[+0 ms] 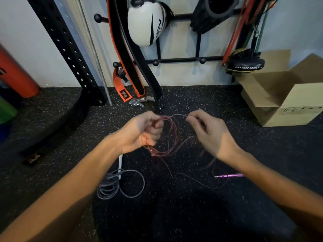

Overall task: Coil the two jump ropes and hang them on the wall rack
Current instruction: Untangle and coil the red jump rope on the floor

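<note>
My left hand (145, 131) grips several loops of a thin red jump rope (173, 137) above the floor. To its right, my right hand (208, 131) pinches the same rope near the top of the loops. The rest of this rope trails down to the floor, ending at a purple handle (229, 175). A grey jump rope (118, 186) lies coiled on the floor under my left forearm, with a white handle (120, 163) showing. The black wall rack (180, 60) with ball-tipped pegs is on the wall ahead.
An orange-and-black belt (120, 49), a white boxing glove (146, 23), black gloves (208, 16), resistance bands (241, 28) and a black pad (244, 64) hang on the rack. An open cardboard box (283, 95) sits at right. A black perforated upright (68, 49) stands at left.
</note>
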